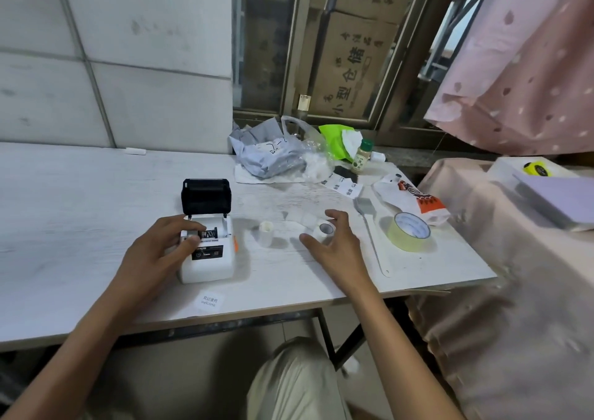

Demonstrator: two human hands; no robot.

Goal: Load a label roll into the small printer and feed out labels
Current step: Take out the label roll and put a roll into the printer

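A small white printer [210, 263] stands on the white table [80, 213] with its black lid [206, 196] flipped up. My left hand [157, 249] lies on the printer's left side, fingertips at the edge of the open paper bay. A white label roll [324, 229] lies on its side to the right, a loose strip trailing behind it. My right hand [334, 242] arches over that roll, thumb and fingers spread around it; a firm grip cannot be seen. Another small white roll [266, 233] stands upright between printer and hand.
A yellow tape ring [409, 231], a white brush [373, 233] and a printed bag [414, 199] lie to the right. Plastic bags [273, 152] and a small bottle [362, 156] sit at the back. A "welcome" label [209, 300] lies near the front edge.
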